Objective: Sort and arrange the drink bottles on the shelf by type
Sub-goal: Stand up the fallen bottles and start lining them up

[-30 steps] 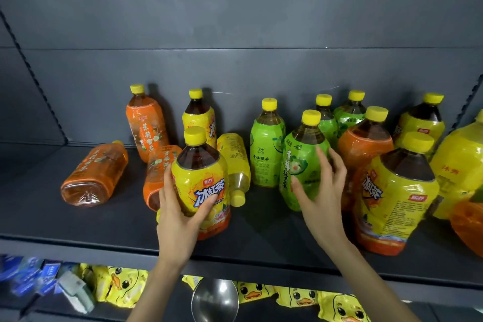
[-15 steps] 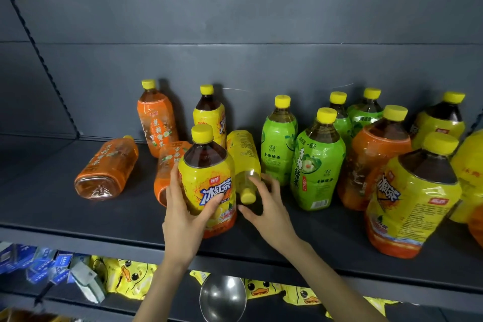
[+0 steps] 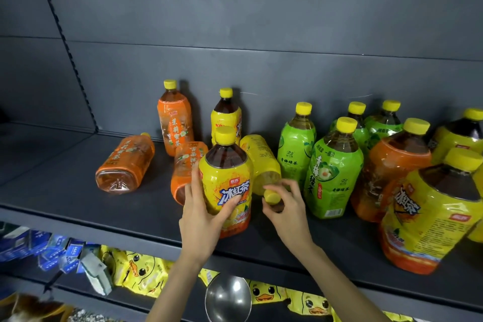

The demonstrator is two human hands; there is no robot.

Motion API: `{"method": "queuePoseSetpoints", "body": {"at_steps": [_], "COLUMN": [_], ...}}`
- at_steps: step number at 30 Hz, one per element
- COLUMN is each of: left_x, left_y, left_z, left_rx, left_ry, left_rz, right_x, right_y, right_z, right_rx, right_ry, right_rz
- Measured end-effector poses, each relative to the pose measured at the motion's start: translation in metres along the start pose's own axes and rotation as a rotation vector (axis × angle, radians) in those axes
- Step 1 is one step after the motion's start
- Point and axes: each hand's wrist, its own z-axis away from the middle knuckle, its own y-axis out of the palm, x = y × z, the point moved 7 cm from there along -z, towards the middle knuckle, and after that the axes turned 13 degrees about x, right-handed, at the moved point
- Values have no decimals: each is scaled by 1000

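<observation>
Left hand (image 3: pixel 201 217) gripping upright yellow bottle (image 3: pixel 227 183) at frame centre, fingers curling round label; right hand (image 3: pixel 287 214) nearer, just right, fingertips pinching cap (image 3: pixel 271 195) of fallen yellow bottle (image 3: pixel 261 162); that bottle lying on shelf (image 3: pixel 78 191), cap facing viewer, long axis running back and up-left; green bottles (image 3: pixel 296 149) standing right.

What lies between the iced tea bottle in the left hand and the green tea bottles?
Head view: a yellow-labelled bottle lies on its side there, cap toward the front, the right hand gripping its cap.
</observation>
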Motion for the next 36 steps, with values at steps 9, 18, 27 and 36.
{"method": "queuePoseSetpoints", "body": {"at_steps": [9, 18, 27, 36], "left_x": [4, 3, 6, 6], "left_y": [1, 0, 1, 1], "left_z": [0, -1, -1, -2], "left_rx": [-4, 5, 10, 16], "left_ry": [-3, 1, -6, -8], "left_rz": [-15, -37, -40, -24], "right_x": [33, 61, 53, 49], "right_y": [-38, -57, -55, -42], "right_z": [-27, -90, -163, -194], "right_rx": [-48, 19, 61, 88], "right_ry": [-133, -150, -22, 146], "right_rz": [-46, -17, 122, 254]}}
